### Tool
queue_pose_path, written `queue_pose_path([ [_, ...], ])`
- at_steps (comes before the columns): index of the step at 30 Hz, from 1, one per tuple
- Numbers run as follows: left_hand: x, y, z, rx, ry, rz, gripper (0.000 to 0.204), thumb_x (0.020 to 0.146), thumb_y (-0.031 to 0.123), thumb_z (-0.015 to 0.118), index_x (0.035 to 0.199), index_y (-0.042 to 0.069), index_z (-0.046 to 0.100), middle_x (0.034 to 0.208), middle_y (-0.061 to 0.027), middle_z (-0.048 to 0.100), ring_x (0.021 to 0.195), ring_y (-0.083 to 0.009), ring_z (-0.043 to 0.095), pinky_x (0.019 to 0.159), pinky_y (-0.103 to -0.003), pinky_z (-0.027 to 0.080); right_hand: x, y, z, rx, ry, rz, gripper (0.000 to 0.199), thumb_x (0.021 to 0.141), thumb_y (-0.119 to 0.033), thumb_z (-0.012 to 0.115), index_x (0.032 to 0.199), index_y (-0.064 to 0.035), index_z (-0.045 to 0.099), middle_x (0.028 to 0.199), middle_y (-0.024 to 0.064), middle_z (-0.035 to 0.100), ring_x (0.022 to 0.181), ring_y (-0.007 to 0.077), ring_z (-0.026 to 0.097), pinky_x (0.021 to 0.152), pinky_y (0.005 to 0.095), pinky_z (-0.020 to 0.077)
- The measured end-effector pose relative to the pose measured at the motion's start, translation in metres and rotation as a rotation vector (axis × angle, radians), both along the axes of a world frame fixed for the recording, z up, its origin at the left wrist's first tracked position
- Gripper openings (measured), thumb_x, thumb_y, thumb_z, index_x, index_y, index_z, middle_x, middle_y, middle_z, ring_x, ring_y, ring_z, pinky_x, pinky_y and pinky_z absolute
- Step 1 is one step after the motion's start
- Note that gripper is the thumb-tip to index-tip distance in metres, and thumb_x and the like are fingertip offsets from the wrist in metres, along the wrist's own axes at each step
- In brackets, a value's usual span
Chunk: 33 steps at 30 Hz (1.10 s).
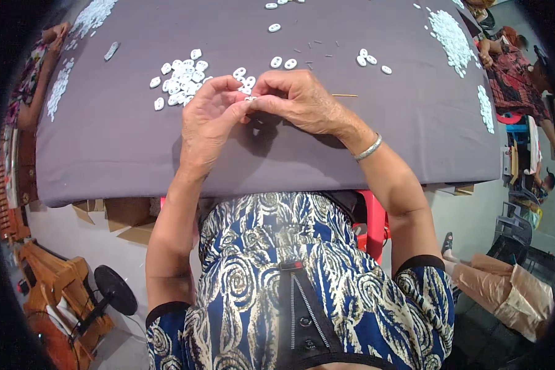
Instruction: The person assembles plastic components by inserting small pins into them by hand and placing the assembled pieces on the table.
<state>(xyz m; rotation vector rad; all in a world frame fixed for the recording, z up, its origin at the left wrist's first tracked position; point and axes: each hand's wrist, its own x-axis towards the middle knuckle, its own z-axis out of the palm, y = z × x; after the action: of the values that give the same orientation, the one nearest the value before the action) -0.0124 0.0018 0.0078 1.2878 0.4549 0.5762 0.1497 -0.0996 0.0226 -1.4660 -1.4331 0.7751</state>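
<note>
My left hand point(213, 120) and my right hand point(299, 102) meet above the near middle of the table. Both pinch a small white plastic piece point(250, 99) between thumbs and fingertips; most of it is hidden by the fingers. Just left of and behind my left hand lies a heap of white oval pieces with two holes point(182, 80). A few more ovals point(246, 79) lie behind my fingertips, partly covered. A pair of the same ovals point(283, 63) sits beyond my right hand. Beside its knuckles rests a thin brass-coloured stick point(345, 95).
A grey cloth covers the table point(413, 135). Small dark pins point(314, 52) are scattered farther back, with a few ovals point(367, 58) to their right. Large white heaps point(450, 43) lie near the far corners. Other people point(518, 86) sit at both sides. A black fan point(114, 290) stands lower left.
</note>
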Motion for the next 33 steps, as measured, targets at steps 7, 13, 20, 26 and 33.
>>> queue_pose_path([
  [7,0.001,-0.002,0.0,0.054,-0.011,-0.009,0.027,0.085,-0.001,0.063,0.11,0.0,0.054,0.089,-0.004,0.06,0.08,-0.0087,0.059,0.065,-0.021,0.049,0.005,-0.001,0.005,-0.025,-0.061,0.006,0.015,0.087,-0.015,0.065,0.083,-0.0003,0.062,0.07,-0.002,0.057,0.067,0.0045,0.049,0.058,0.0228,0.0413],
  [13,0.0,-0.011,-0.001,0.016,0.048,-0.004,0.03,0.085,0.002,0.062,0.113,0.002,0.051,0.084,-0.0014,0.056,0.073,-0.0071,0.056,0.061,-0.02,0.048,0.082,-0.007,0.022,-0.05,-0.313,-0.38,0.01,0.084,-0.01,0.061,0.081,-0.0013,0.062,0.064,-0.004,0.053,0.063,0.0035,0.045,0.055,0.0215,0.0377],
  [20,0.002,-0.013,0.003,0.016,0.08,0.003,0.031,0.086,0.001,0.061,0.114,0.002,0.05,0.084,-0.0004,0.055,0.074,-0.0067,0.054,0.063,-0.021,0.047,0.146,-0.006,0.016,-0.323,-0.576,-0.512,0.02,0.076,-0.022,0.066,0.076,-0.002,0.061,0.059,0.0001,0.048,0.058,0.0099,0.044,0.054,0.0274,0.0381],
  [26,0.003,-0.015,0.001,0.045,0.078,0.022,0.029,0.085,0.001,0.061,0.111,0.001,0.049,0.081,-0.0033,0.058,0.071,-0.0079,0.057,0.059,-0.021,0.048,0.153,0.012,0.014,-0.499,-0.686,-0.332,0.023,0.076,-0.022,0.065,0.073,-0.0005,0.057,0.059,0.0016,0.05,0.056,0.0108,0.048,0.054,0.0283,0.0401],
  [33,0.008,-0.014,-0.004,-0.019,-0.046,0.053,0.029,0.085,0.002,0.062,0.11,0.001,0.048,0.081,-0.0044,0.06,0.07,-0.0079,0.057,0.059,-0.021,0.048,0.098,0.005,0.021,-0.229,-0.313,-0.297,0.012,0.083,-0.014,0.061,0.079,-0.003,0.059,0.066,-0.0023,0.053,0.06,0.0052,0.044,0.054,0.0226,0.0369],
])
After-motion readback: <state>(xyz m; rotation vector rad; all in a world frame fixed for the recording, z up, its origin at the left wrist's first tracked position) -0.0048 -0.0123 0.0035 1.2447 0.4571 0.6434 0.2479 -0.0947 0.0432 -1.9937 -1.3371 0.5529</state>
